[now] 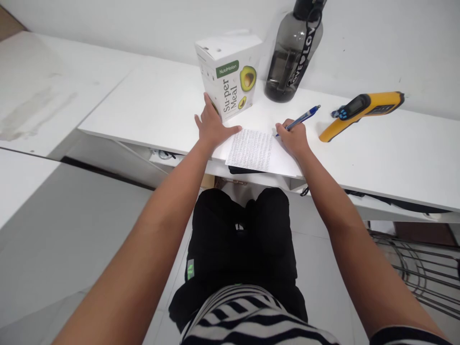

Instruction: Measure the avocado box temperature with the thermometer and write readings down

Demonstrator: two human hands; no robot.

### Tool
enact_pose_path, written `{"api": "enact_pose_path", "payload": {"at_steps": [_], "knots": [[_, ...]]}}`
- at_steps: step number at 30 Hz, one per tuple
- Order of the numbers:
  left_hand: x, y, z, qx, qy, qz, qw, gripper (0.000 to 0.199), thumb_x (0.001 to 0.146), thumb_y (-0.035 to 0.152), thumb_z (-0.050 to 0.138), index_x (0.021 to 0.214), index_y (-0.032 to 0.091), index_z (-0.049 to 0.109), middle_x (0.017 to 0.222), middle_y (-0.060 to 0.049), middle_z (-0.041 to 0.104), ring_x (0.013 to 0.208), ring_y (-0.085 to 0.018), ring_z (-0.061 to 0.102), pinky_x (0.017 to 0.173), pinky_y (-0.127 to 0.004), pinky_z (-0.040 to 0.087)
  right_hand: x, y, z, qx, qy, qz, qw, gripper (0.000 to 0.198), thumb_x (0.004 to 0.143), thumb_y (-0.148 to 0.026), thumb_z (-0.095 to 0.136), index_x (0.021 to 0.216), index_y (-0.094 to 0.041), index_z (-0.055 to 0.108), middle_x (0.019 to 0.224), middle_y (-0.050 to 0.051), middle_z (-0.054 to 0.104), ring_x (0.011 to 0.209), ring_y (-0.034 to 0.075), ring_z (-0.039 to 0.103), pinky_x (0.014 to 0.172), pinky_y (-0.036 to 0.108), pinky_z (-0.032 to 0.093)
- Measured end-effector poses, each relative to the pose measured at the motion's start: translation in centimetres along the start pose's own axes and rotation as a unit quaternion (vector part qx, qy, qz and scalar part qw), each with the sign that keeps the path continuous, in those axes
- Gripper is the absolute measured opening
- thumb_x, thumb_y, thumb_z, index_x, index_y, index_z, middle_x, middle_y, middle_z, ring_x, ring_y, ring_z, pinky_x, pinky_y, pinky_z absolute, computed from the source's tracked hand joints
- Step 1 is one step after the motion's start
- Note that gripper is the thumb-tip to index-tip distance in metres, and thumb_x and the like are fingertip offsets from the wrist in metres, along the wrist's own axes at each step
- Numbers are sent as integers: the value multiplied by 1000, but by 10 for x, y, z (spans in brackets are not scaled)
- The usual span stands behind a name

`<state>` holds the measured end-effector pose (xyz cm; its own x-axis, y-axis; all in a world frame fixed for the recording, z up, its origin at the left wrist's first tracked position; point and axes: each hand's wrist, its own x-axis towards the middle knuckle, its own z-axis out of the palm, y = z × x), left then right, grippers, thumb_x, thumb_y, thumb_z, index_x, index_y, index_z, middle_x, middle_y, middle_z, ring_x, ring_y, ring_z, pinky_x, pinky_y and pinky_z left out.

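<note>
A blue pen (304, 116) is held in my right hand (293, 139), its tip down at the sheet of paper (250, 149). Rows of small handwriting fill the left part of that sheet, while its right part is white and partly covered by my hand. My left hand (212, 125) has its fingers spread, the thumb reaching to the sheet's upper left corner. Its other fingers lie against the lower left of a white "Su-per Meal" box (230, 76) with avocado pictures; whether they press on it I cannot tell.
Behind the sheet, a dark translucent water bottle (291, 57) stands by the wall. A yellow and black infrared thermometer (362, 112) is to the right on the white desk (395, 148). Below the desk's front edge are open shelves, and a wire rack (420, 268) is at lower right.
</note>
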<state>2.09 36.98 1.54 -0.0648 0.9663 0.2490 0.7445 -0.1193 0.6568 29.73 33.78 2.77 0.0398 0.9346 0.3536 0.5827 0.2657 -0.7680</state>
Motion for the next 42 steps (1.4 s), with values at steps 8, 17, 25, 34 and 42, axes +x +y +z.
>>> {"api": "enact_pose_path", "payload": {"at_steps": [8,17,25,34,42], "knots": [[-11,13,-11,49,1,-5,999,144,62,70,78,163,19,-12,170,-19,22,156,-44,17,126,-64,5,-3,-6,2,-5,-13,31,999,33,82,-34,60,55,-24,47,51,-5,45,56,14,43,60,30,37],[-13,16,-13,57,-2,-13,998,142,64,70,76,163,17,-12,169,-19,24,156,-41,21,127,-63,5,-4,-9,1,8,-10,51,999,33,82,-40,58,55,-24,49,52,-4,48,58,15,46,61,29,37],[-13,16,-14,49,-2,-15,999,143,64,69,77,163,18,-12,169,-19,24,156,-40,21,127,-61,3,-5,-10,1,-10,-10,55,998,33,83,-37,58,55,-24,47,51,-4,47,58,15,45,60,30,35],[-12,13,-11,27,8,-9,1000,142,61,68,80,163,24,-9,169,-18,23,154,-45,22,126,-64,4,-4,-8,1,-8,12,51,999,32,81,-37,58,55,-24,46,52,-4,47,58,14,44,62,30,35],[-10,10,-9,25,16,-4,1000,143,60,68,81,163,24,-8,169,-19,24,153,-46,23,126,-64,6,-4,-7,0,-5,-17,45,999,32,81,-35,58,54,-24,45,50,-5,41,57,14,40,60,30,33]]}}
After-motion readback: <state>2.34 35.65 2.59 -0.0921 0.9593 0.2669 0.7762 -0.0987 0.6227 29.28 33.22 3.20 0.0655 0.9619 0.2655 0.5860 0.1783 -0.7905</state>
